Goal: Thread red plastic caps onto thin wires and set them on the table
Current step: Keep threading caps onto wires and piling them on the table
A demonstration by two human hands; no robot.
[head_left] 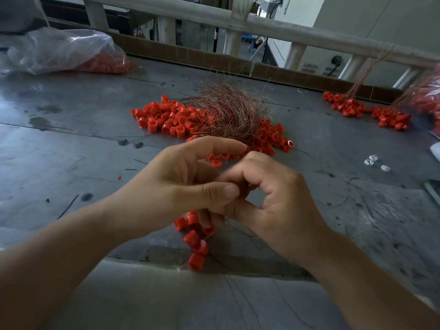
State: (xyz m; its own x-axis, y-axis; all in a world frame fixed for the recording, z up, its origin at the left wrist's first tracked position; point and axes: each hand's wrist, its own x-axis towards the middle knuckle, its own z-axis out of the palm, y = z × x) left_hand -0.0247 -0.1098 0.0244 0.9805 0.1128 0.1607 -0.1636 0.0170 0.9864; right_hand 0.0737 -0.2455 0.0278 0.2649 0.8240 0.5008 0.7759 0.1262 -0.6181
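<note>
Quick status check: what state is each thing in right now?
left hand: grips the cap string.
right hand: pinches a red cap.
cap string: partly filled, trailing below left hand.
loose caps: piled, unthreaded.
wire bundle: lying across loose caps.
plastic bag: slumped, holding caps.

Table [71, 167] lay open near left, cap pile [164, 117] and wire bundle [228, 110] blocked the centre ahead, threaded cap clusters [381, 115] crowded far right, plastic bag [59, 51] filled far-left corner, rail [262, 27] closed the back.
</note>
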